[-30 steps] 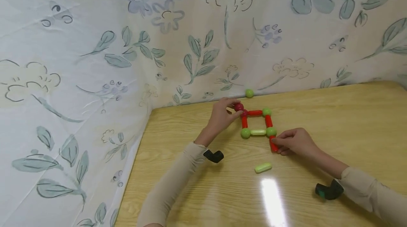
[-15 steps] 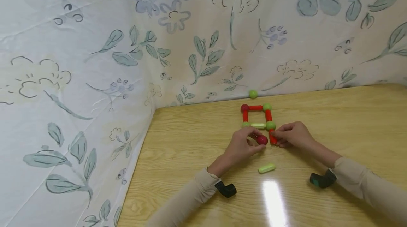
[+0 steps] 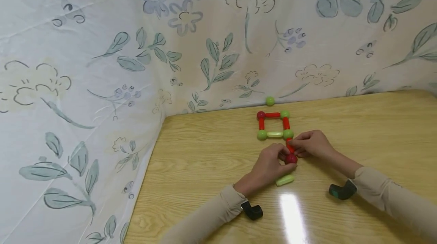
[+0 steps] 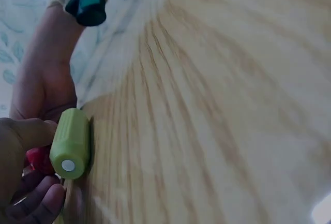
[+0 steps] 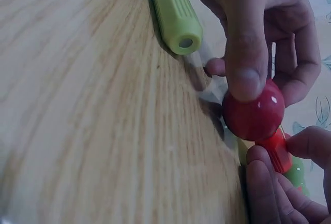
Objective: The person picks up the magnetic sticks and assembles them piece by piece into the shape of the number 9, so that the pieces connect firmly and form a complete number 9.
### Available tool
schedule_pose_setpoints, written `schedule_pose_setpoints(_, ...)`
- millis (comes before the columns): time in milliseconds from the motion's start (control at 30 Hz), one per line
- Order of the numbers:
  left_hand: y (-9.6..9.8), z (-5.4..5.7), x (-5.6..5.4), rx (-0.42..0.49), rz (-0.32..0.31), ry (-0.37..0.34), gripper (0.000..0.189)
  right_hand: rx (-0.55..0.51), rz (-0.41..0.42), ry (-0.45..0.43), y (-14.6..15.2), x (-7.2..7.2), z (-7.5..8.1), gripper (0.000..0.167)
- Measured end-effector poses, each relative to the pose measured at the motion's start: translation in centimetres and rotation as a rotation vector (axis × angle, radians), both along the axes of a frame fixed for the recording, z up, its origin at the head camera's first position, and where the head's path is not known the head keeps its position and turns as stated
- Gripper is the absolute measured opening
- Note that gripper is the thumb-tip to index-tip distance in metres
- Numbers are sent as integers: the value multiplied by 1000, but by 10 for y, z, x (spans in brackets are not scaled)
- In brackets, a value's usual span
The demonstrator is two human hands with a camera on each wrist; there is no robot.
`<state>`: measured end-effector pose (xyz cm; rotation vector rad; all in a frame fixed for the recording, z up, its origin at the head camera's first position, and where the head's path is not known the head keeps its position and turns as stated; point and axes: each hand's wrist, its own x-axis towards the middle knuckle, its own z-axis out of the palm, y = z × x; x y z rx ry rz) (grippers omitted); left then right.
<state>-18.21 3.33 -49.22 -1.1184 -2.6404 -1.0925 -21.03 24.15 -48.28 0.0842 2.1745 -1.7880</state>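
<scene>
My left hand (image 3: pixel 269 166) pinches a dark red ball (image 5: pixel 253 111) between thumb and fingers, right at the near end of a red magnetic rod (image 5: pixel 275 150). My right hand (image 3: pixel 315 144) pinches that rod from the right side. The rod's far end meets a green ball (image 3: pixel 288 134), the near right corner of a flat square. Red rods (image 3: pixel 272 115) form three of the square's sides and a light green rod (image 3: pixel 274 134) the near one. Its other corners are a dark red ball (image 3: pixel 261 115) and two green balls (image 3: pixel 262 134).
A loose light green rod (image 5: pixel 176 17) with a metal end lies on the wooden table (image 3: pixel 205 149), just on the near side of my left hand. Another green ball (image 3: pixel 270 101) sits at the table's back edge, against the flowered cloth (image 3: pixel 218 46).
My left hand has carried the dark red ball from beside the square's far left corner toward me, to the red rod's near end. My right hand stays on the rod.
</scene>
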Motion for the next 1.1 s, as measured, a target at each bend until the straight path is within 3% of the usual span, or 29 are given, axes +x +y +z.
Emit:
schedule_pose_setpoints(267,3,-3,-1,16,19,-22,32,20,6,15,0,3,1,34)
schedule_pose_setpoints(500,4,-2,-3,40,4,-71,32,62,10,91,3,21,3,35)
schedule_pose_setpoints(733,2,-1,-5,47,-1,-62,31,188,69,293,2,47,5,29)
schedule_pose_setpoints(867,1,-2,-7,105,-21,-139,28,260,94,443,-1,59,5,21)
schedule_pose_setpoints(967,0,-2,-7,145,-36,-204,26,289,113,554,-4,63,3,28)
schedule_pose_setpoints(1100,-1,0,-6,133,-51,-219,26,319,122,660,-7,63,-1,35)
